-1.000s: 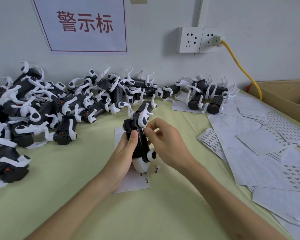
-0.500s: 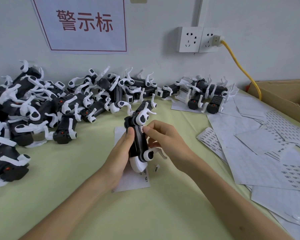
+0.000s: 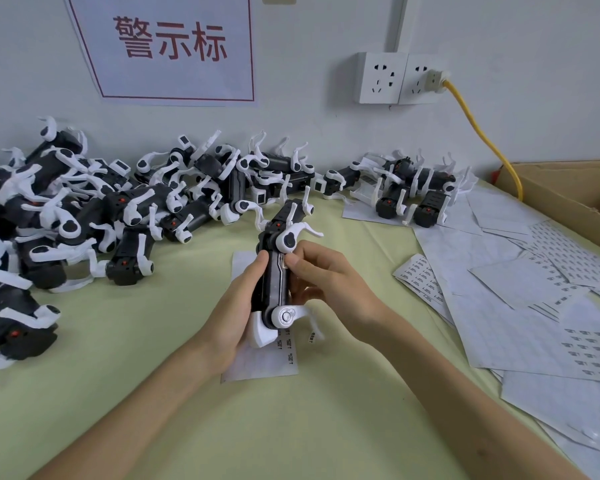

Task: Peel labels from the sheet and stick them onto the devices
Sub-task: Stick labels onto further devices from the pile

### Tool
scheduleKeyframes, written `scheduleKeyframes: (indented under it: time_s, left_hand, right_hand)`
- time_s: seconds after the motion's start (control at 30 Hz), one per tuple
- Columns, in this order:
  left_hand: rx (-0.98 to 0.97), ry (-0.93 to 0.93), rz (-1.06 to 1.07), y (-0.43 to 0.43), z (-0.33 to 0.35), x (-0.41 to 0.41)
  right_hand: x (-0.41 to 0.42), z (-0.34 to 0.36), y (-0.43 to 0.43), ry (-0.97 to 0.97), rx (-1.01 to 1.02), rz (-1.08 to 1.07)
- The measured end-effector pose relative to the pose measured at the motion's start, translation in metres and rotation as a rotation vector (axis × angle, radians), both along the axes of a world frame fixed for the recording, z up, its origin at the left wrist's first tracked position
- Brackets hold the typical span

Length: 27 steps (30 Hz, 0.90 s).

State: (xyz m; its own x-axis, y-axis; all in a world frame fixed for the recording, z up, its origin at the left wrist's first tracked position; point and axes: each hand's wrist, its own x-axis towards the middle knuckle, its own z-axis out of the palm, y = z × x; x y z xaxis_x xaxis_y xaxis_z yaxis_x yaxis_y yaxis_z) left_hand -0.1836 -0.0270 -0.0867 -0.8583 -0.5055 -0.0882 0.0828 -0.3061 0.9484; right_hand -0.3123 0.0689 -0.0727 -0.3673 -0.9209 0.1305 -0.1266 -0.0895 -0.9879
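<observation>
Grips, both, closed round one device [image 3: 273, 271], held just above the label sheet [image 3: 253, 365].

My left grip [image 3: 229, 306] wraps the black body from the left, thumb on its upper face. My right grip [image 3: 326, 282] holds the right side, thumb tip pressing a small label [image 3: 284, 263] against the edge. The sheet lies flat on the green worktop [image 3: 291, 427], with a few labels along its right edge and one loose label [image 3: 311, 337] just beside it. Piled devices [image 3: 84, 209] lie left and rear, a smaller group [image 3: 413, 192] sits rear right, and more sheets [image 3: 499, 306] are spread to the right.
</observation>
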Motion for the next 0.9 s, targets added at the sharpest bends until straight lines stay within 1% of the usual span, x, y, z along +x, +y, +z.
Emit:
scheduleKeyframes:
  time_s: [0.2,0.37,0.53,0.63,0.77,0.9]
  left_hand:
    - [-0.021,-0.023,0.037,-0.0013,0.0017,0.0]
    - [-0.011,-0.019,-0.01,0.0011,0.0053,0.0008]
    - [-0.024,-0.055,0.002,0.0021,0.0052,0.0024]
    - [-0.027,-0.049,-0.016,0.0013,0.006,0.0042]
    - [0.019,-0.029,-0.051,0.0019,0.0066,0.0053]
    - [0.056,-0.034,-0.058,0.0001,0.0045,0.005]
  right_hand:
    - [-0.0031,-0.0013,-0.0014,0.031,-0.008,0.0]
    - [-0.0031,-0.0012,-0.0016,0.061,-0.003,0.01]
    - [-0.0017,-0.0029,-0.0024,0.101,-0.016,-0.03]
    - [-0.0032,-0.0022,-0.0015,0.05,0.005,0.019]
    - [-0.006,-0.0011,0.0016,-0.052,0.058,0.123]
    - [-0.007,-0.002,0.0026,-0.08,0.085,0.14]
